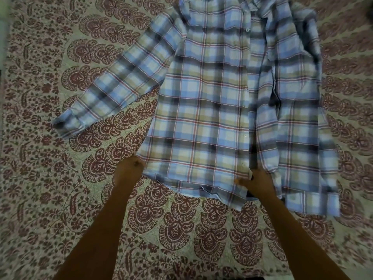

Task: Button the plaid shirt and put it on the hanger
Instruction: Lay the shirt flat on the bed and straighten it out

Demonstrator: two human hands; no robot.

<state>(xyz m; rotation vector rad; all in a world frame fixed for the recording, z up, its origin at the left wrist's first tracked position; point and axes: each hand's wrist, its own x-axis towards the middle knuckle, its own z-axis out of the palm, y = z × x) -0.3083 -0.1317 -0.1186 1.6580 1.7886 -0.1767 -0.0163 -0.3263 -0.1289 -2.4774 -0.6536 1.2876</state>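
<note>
A blue, tan and red plaid shirt (212,102) lies spread front-up on a patterned bedsheet (60,178), collar far from me, hem near me. Its left sleeve (113,85) stretches out to the left; the right side is bunched and folded over. White buttons run down the placket near the middle. My left hand (129,170) grips the hem's left corner. My right hand (256,182) pinches the hem at the bottom of the placket, fingers partly under the cloth. No hanger is in view.
The sheet, with its maroon paisley and floral print, covers the whole surface around the shirt. A dark object shows at the top right corner (369,11).
</note>
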